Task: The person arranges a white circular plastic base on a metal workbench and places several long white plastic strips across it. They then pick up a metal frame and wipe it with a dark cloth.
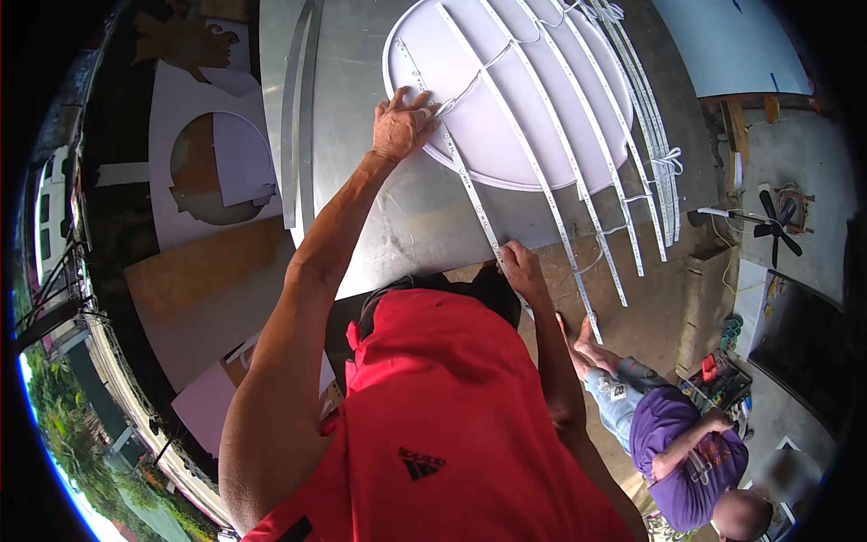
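A round pale white disc with a raised rim (483, 135) lies on a metal-topped table. Several long, narrow white LED strips (578, 167) lie slantwise across it, joined by thin white wires, their near ends reaching past the table edge. My left hand (404, 125) presses its spread fingers onto the leftmost LED strip (466, 183) at the disc's left rim, beside a small loop of wire. Lower down, my right hand (522, 269) is closed around the same strip near its near end. The fingertips of the right hand are partly hidden.
The metal table (361, 235) carries long flat metal bars (302, 117) on its left. More LED strips (664, 199) lie bunched at the disc's right. Cut sheets, including a brown panel (208, 280), are at left. A person in a purple shirt (668, 452) is at lower right, near a black fan (777, 230).
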The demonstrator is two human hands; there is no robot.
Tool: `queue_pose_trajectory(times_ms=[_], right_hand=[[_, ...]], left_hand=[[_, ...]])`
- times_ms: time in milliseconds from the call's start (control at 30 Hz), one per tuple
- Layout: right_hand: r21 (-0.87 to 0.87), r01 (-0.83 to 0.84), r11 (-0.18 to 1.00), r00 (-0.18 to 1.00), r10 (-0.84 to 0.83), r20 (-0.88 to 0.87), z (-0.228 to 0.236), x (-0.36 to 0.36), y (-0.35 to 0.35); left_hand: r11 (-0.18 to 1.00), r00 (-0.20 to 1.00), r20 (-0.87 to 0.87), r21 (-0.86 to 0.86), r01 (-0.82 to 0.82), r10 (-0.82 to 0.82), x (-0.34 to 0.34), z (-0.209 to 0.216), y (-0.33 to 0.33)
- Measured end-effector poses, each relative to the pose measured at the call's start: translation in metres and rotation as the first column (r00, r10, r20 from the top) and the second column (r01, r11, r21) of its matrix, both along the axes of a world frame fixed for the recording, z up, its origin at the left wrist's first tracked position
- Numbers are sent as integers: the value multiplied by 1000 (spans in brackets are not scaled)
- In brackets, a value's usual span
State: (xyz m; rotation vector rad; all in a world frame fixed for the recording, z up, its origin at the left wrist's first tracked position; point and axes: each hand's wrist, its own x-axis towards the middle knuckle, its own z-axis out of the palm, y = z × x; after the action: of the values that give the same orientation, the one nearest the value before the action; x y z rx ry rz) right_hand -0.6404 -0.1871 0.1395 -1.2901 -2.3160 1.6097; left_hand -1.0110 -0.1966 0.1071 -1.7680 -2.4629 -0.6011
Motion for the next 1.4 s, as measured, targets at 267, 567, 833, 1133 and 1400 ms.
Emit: queue_pose_trajectory(times_ms=[267,567,833,1133,1400], right_hand=[[502,-218,837,967,116,228,41,-19,11],[74,118,990,993,-120,21,12,-141,66],[-307,307,901,951,-275,145,0,-187,84],[-291,391,873,917,-342,205,-4,-198,85],[-303,391,869,909,-312,276,-3,-203,88]], left_hand=[[1000,999,48,-16,-12,12,3,-3,-4],[1000,998,60,8,-20,20,4,-9,-1],[999,996,87,18,-33,31,3,-6,-4],[997,993,108,55,-54,48,6,-1,-4],[996,987,147,60,-67,58,6,-4,-7]])
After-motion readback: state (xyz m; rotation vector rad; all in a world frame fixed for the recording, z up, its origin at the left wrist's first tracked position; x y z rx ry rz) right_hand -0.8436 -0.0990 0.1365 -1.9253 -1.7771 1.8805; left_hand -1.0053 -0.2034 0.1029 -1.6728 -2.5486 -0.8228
